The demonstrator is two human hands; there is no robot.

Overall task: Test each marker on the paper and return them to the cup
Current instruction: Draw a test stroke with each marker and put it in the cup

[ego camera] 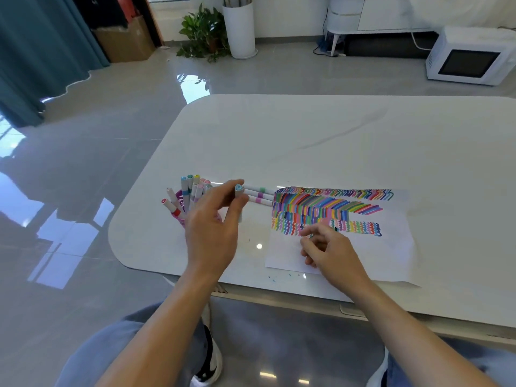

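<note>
A marker [239, 192] with a pale blue end is held upright by the left hand [212, 230], pinched between the thumb and the curled fingers near its upper end. Its lower barrel hangs free below the fingers. It stands above the table [307, 141], just right of the pink cup [179, 198] and well left of the paper [391, 255].

The marker is judged light, stiff and smooth-barrelled. A hold at mid-barrel is advised, since a pinch near the end may let it swing or slip.

The right hand [332, 252] is loosely curled over the paper. Whether anything is held in it cannot be told.

Three loose markers [259, 195] lie on the table between cup and paper.
</note>
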